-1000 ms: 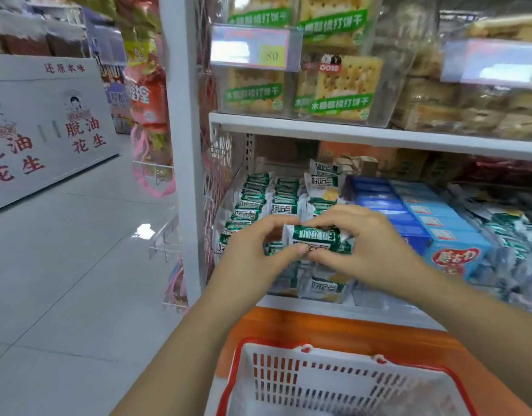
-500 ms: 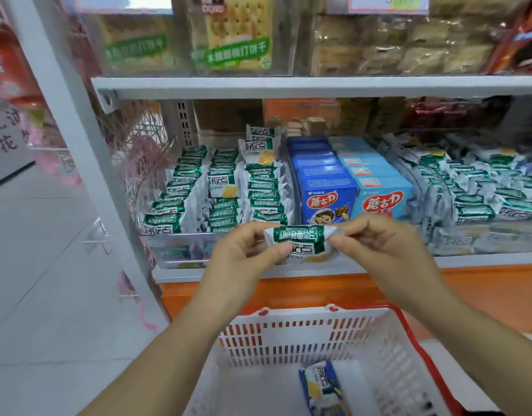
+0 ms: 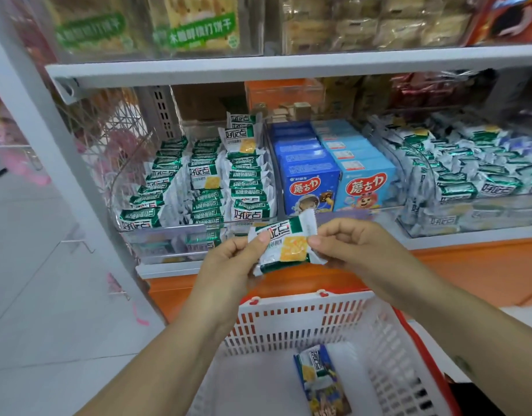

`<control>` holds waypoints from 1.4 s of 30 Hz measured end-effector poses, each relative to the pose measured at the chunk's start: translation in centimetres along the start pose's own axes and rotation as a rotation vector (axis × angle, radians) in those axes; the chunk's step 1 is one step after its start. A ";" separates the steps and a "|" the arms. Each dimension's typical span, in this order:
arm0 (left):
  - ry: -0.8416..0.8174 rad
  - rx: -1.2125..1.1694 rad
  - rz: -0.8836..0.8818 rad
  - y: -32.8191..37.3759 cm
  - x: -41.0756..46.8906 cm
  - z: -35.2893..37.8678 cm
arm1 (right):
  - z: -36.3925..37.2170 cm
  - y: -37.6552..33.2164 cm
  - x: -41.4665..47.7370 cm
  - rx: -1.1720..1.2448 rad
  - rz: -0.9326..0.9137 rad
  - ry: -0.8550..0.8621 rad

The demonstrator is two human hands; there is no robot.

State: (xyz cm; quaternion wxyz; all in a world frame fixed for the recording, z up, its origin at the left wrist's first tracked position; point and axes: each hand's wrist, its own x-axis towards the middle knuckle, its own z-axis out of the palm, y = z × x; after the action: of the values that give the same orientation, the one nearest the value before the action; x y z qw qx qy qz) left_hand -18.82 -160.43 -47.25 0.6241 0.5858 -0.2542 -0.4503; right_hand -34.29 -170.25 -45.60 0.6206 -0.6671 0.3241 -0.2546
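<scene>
**Pinching a biscuit packet above the basket**

Clamped from both sides on a green-and-white biscuit packet. Gripped at the left edge by the left hand, thumb on the front and fingers curled behind. Gripped at the right edge by the right hand, thumb and forefinger closed on the wrapper's side.

Held in the air with the front face toward the camera, tilted so the top-right corner sits highest. Printed with a yellow square cracker under the green band. Hanging just in front of the lower shelf's lip and above the far rim of a white shopping basket with red trim.

Down on the basket floor, well apart from both hands: one blue snack packet, lying flat.

Straight behind the held packet, on the lower shelf: a clear bin filled with rows of matching green-and-white packets standing on edge. Just right of that bin, side by side: dark blue boxes and light blue boxes, each with red lettering on the front. Further right: a second clear bin heaped with similar packets.

Above, on the white upper shelf: clear cases of crackers with green labels. Below the lower shelf: an orange base panel. Off to the left: pale floor.
</scene>
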 end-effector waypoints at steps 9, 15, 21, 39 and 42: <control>-0.078 -0.239 -0.212 0.5 -0.1 -0.7 | 0.6 -0.4 -0.1 0.371 0.219 -0.095; -0.128 -0.277 -0.270 1.1 -0.3 -0.9 | 0.3 -0.7 0.1 0.582 0.328 0.001; -0.132 -0.310 -0.370 1.5 -0.4 -1.3 | 0.1 -0.5 0.2 0.726 0.468 0.043; 0.013 0.216 0.173 1.8 -0.4 -1.2 | -0.1 -0.9 0.5 0.126 0.064 0.027; 0.049 0.247 0.194 1.2 -0.5 -0.7 | -0.1 -0.7 0.4 0.023 0.032 0.043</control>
State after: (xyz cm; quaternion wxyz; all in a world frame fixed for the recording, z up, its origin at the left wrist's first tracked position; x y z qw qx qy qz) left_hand -18.10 -159.75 -46.12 0.5940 0.6413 -0.3479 -0.3389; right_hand -33.97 -170.62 -44.91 0.6251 -0.6491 0.3449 -0.2625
